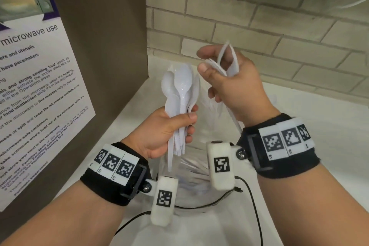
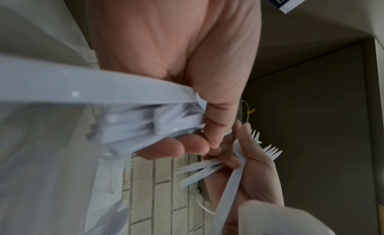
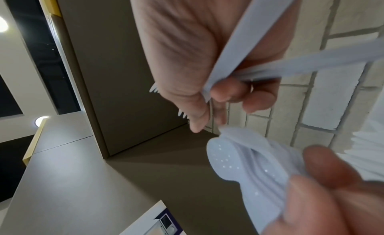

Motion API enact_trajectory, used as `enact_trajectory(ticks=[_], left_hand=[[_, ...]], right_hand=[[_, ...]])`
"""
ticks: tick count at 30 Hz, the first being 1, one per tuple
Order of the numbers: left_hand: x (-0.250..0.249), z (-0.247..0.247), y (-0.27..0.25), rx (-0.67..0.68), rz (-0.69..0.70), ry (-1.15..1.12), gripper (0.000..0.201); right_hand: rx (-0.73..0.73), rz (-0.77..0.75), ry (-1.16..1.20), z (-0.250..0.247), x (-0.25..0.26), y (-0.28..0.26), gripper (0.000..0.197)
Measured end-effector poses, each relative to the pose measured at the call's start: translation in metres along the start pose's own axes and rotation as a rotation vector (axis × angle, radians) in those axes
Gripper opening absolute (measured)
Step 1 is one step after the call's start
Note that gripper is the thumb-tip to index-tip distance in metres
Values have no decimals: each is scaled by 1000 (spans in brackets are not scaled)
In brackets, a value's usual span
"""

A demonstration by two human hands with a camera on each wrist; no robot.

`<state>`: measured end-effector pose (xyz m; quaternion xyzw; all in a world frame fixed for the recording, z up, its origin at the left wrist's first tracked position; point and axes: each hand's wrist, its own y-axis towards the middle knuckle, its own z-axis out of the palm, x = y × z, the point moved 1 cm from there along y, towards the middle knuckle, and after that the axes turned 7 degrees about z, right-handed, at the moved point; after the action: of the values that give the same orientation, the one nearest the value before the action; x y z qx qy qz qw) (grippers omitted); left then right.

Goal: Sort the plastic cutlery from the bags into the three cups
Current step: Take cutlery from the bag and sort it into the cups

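My left hand (image 1: 171, 132) grips a bunch of white plastic spoons (image 1: 180, 86) by their handles, bowls pointing up. The same spoons (image 3: 245, 163) fill the lower right of the right wrist view, and their handles (image 2: 129, 110) cross the left wrist view. My right hand (image 1: 227, 84), just right of the spoons and slightly higher, holds several white plastic forks (image 1: 227, 62); their tines (image 2: 272, 152) stick out past its fingers and their handles (image 3: 239, 46) cross its palm. A clear plastic bag (image 1: 191, 168) with more cutlery lies on the counter below both hands. No cups are in view.
A white counter (image 1: 311, 146) runs under the hands to a pale brick wall (image 1: 259, 26) behind. A brown panel (image 1: 103, 46) with a microwave-use notice (image 1: 36, 94) stands close on the left. Black cables (image 1: 251, 201) trail from the wrist cameras.
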<state>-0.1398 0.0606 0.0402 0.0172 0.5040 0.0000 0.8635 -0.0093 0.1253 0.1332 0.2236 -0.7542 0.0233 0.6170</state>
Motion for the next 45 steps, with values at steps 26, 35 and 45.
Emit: enact_trajectory(ticks=[26,35,45], left_hand=[[1,2,5,193,13,-221,33],[3,4,4,-42,77,-23,19],[9,1,14,-327,297,815,22]], right_hand=[[41,279,60,10,-22,-11,40],[-259,248,334,0,-5,-2,17],[-32,49,75,-5,-1,-5,15]])
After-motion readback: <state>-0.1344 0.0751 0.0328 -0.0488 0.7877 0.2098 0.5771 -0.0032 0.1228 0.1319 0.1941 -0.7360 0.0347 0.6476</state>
